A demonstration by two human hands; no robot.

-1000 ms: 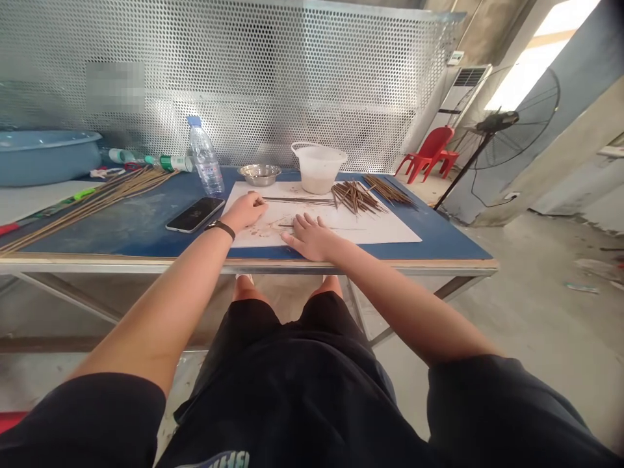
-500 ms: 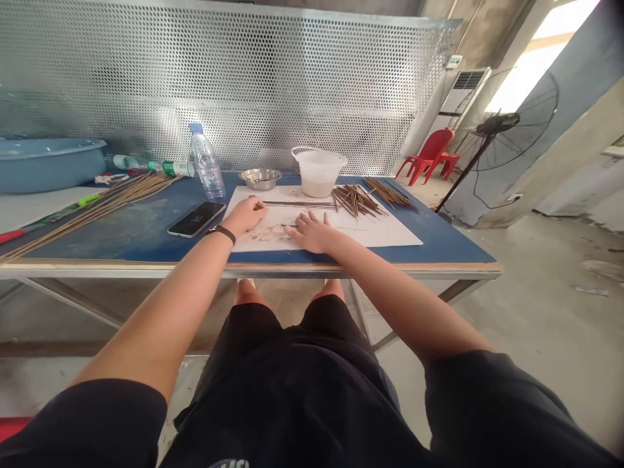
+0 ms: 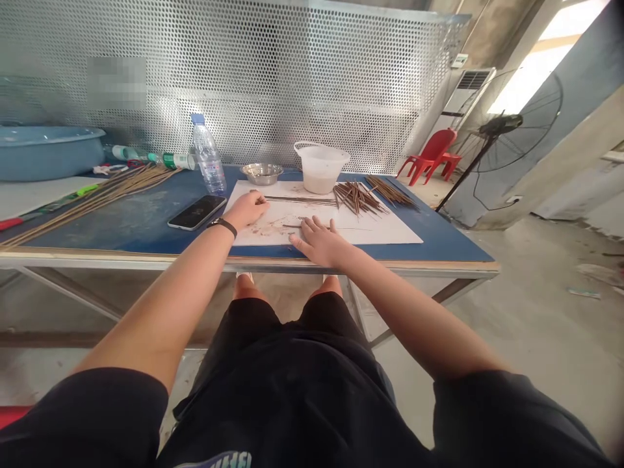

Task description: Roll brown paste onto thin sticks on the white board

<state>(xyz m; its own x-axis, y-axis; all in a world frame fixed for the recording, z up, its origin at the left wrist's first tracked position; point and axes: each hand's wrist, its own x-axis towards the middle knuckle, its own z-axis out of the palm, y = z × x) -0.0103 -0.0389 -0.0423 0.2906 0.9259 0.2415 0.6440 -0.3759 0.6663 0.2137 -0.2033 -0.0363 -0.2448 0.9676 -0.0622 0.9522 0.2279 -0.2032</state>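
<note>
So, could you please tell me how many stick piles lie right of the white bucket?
2: the jumbled pile on the white sheet, and the neater pile farther right.

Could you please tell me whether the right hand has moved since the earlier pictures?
Yes, the right hand has shifted slightly to the right across the white board.

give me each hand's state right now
Left hand: fingers curled; whether it holds anything cannot be told.
Right hand: open, palm down over a thin stick.
</note>
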